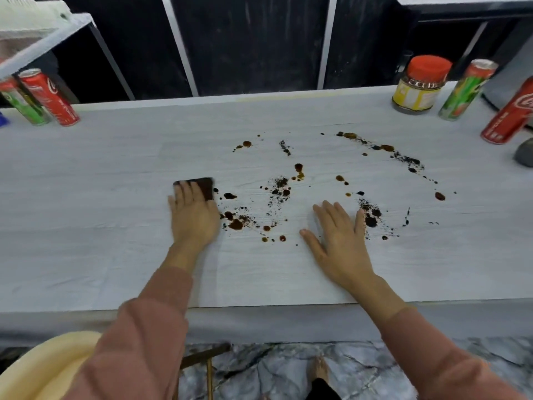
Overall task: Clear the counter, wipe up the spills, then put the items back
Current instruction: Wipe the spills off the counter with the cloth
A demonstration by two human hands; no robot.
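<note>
Pale grey counter (86,197), dark brown spills (372,217), brown cloth (202,184), pink sleeves (150,327).

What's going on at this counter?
A person is wiping up. The left hand presses a dark cloth flat on the counter at the left edge of the spills. The right hand lies flat and open beside them. Brown drops and dark granules cover much of the middle, so most is not yet wiped. A jar and cans stand at the counter's ends.
</note>
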